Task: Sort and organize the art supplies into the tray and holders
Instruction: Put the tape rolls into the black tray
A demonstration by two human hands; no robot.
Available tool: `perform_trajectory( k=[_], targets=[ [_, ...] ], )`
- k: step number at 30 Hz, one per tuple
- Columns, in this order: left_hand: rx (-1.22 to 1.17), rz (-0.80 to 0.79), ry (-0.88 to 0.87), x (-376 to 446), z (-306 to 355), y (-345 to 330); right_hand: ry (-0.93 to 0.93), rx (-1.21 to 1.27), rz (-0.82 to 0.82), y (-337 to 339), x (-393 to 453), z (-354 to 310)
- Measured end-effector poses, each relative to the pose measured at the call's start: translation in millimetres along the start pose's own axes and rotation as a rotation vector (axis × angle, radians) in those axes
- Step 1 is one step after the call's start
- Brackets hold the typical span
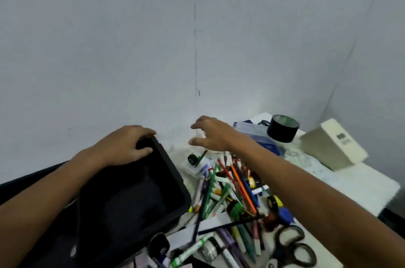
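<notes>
I judge sorting barely begun: my left hand [129, 145] curls its grip over the black tray's [140, 197] far rim, nothing visible inside; right hand [210, 134] hovers wide near the far edge; pens [228, 193] heaped mid-surface.

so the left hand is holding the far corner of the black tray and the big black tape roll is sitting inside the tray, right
Not quite. The left hand does grip the far corner of the black tray, but the big black tape roll is not inside it. The head view shows the roll standing on the white table, at the far right, well apart from the tray.
</notes>
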State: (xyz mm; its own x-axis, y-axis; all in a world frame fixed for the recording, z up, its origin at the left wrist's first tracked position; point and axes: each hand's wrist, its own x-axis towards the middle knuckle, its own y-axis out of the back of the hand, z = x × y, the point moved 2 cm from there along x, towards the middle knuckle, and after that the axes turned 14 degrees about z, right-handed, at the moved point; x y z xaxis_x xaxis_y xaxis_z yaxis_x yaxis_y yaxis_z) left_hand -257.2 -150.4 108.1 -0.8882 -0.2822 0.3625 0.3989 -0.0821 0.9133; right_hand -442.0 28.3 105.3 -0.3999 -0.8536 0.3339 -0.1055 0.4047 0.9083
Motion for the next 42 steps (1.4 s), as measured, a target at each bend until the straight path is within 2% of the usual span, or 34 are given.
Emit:
perform_trajectory(
  k=[6,11,16,19,23,28,31,36,42],
  targets=[
    [-0.01,-0.075,-0.095,107.8,107.2,-84.4,-0.238,-0.115,0.067,61.1,-56.7,151.5],
    [0.079,-0.173,-0.004,153.2,131.5,-142.9,-0.325,-0.194,0.102,73.6,-73.4,234.2],
    [0.039,-0.262,0.103,160.3,127.0,-171.9,-0.448,-0.112,0.102,60.0,-72.8,266.1],
    [-0.003,-0.228,0.106,162.2,120.7,-180.8,-0.496,-0.013,0.078,47.9,-68.1,272.4],
    [-0.02,-0.191,0.092,163.1,120.5,-176.9,-0.516,0.007,0.123,43.9,-60.9,275.6],
    [-0.019,-0.175,0.053,156.3,119.9,-147.5,-0.389,-0.036,0.119,55.6,-42.8,252.3],
    [-0.046,-0.126,0.056,142.1,108.8,-116.6,-0.282,-0.021,0.097,60.4,-26.0,213.5],
    [-0.019,-0.054,0.097,98.8,81.3,-51.8,-0.094,0.084,0.065,55.7,2.7,123.7],
    [0.102,-0.031,0.214,-2.9,23.9,24.8,0.118,0.189,0.004,27.4,28.6,-9.0]
  ],
)
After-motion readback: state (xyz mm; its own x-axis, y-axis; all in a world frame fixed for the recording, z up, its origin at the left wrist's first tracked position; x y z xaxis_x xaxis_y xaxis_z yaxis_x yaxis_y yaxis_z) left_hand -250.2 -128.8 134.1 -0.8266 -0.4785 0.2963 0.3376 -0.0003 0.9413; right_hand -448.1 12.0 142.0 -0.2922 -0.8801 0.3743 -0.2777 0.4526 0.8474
